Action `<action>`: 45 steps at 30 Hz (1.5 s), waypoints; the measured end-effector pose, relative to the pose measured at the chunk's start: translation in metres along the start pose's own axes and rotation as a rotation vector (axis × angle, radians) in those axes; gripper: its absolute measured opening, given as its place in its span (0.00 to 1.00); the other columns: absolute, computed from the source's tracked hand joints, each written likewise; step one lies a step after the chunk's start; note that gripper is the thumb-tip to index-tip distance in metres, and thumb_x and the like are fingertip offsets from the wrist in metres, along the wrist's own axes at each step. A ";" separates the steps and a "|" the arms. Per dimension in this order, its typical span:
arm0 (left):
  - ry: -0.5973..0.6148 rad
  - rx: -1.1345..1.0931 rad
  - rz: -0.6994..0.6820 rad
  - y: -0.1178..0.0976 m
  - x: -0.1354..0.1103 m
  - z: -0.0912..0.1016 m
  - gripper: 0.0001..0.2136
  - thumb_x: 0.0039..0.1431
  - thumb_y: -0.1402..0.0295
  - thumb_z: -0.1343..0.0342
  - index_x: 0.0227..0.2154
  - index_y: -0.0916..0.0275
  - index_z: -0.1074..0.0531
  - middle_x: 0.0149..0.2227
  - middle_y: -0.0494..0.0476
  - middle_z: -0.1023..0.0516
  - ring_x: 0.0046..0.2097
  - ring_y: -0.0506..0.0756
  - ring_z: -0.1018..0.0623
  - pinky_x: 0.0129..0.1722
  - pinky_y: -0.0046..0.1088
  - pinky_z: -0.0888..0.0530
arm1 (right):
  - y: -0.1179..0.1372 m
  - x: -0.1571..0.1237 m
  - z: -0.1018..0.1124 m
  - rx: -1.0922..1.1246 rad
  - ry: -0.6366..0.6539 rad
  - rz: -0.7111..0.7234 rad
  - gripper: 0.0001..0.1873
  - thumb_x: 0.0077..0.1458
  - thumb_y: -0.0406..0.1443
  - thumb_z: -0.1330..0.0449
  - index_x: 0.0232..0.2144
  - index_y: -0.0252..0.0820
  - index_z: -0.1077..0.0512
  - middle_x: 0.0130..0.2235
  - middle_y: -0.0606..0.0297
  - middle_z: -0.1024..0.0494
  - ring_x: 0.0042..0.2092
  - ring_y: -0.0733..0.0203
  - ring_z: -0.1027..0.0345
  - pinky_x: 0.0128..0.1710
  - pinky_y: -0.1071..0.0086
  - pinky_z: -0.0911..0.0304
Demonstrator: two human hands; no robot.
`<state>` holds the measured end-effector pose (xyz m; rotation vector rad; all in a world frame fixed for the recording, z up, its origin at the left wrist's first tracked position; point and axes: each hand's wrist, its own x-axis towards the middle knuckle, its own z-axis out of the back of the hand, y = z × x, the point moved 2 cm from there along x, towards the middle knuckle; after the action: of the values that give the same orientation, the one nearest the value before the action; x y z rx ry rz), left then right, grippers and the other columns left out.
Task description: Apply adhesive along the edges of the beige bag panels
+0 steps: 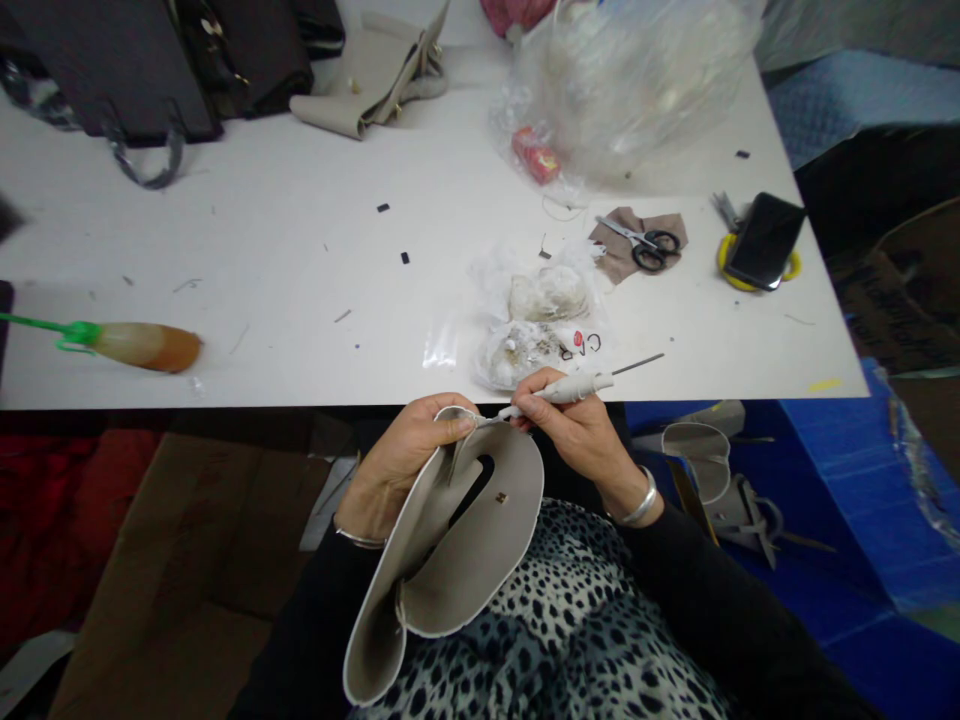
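A beige leather bag piece (457,540) with an oval handle slot curls over my lap. My left hand (397,460) is closed on its top edge, pinching the rim between thumb and fingers. My right hand (577,430) is closed around a white pen-like tool (562,390) with a thin metal rod sticking out to the right. The tool's tip touches the leather rim right by my left thumb. Both wrists wear silver bangles.
On the white table (300,260) lie clear bags of small hardware (536,325), scissors (645,243) on a brown scrap, a phone (763,242) on yellow tape, a big plastic bag (630,80), a glue bottle (135,345), and dark and beige bags at the back. More beige pieces (705,460) lie at right.
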<state>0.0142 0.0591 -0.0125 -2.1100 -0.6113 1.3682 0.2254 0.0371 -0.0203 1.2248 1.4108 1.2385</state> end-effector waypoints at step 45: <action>-0.712 0.166 -0.800 -0.007 -0.110 0.045 0.09 0.48 0.67 0.32 0.29 0.65 0.25 0.25 0.47 0.30 0.28 0.48 0.33 0.29 0.24 0.35 | 0.045 -0.071 -0.033 0.010 -0.279 0.095 0.17 0.60 0.46 0.28 0.37 0.46 0.30 0.31 0.68 0.20 0.29 0.63 0.25 0.27 0.72 0.31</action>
<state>-0.0693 0.0035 0.0508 -0.9852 -1.3724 1.5474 0.2084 -0.0370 0.0284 1.4246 1.1685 1.0753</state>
